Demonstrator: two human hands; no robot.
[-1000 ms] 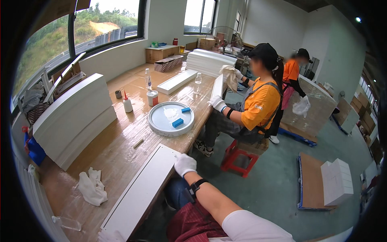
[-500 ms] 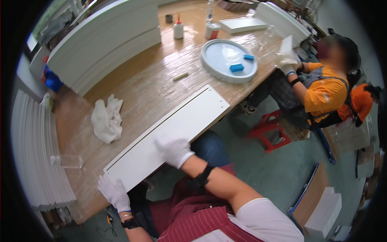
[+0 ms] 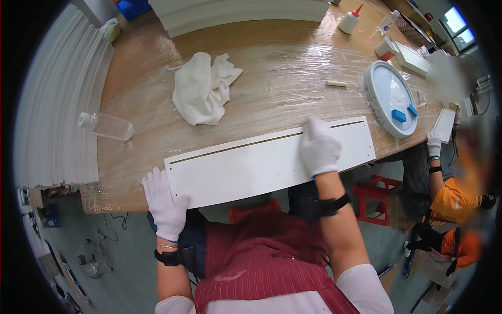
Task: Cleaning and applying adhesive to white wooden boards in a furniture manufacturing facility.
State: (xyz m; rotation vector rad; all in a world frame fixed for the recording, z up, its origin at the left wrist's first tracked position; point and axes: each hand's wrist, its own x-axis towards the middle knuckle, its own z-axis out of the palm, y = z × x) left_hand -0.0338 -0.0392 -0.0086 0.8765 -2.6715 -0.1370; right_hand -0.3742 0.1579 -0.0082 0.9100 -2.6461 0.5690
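Note:
A long white board (image 3: 235, 172) with a dark groove along its far edge lies at the table's front, with small holes at its ends. My left hand (image 3: 166, 204), in a white knit glove, rests against the board's left end, fingers stretched out and thumb at the near corner. Over the board's right half is my gloved right hand (image 3: 320, 149), its fingers curled together at the groove and slightly blurred. Whatever it may hold is hidden. Beyond the board lie a crumpled white cloth (image 3: 201, 89) and a short cream-coloured stick (image 3: 336, 83).
A round whitish lid (image 3: 377, 99) carries blue blocks (image 3: 399, 115) at the right. A red-tipped squeeze bottle (image 3: 349, 22) stands at the back, a clear bottle (image 3: 107, 126) lies left near stacked white panels (image 3: 57, 104). A co-worker in orange (image 3: 454, 198) sits right, beside a red stool (image 3: 372, 196).
The view has turned, so the board now lies more level across it. My right hand has moved along the board to the groove and its right half. My left hand stays at the left end.

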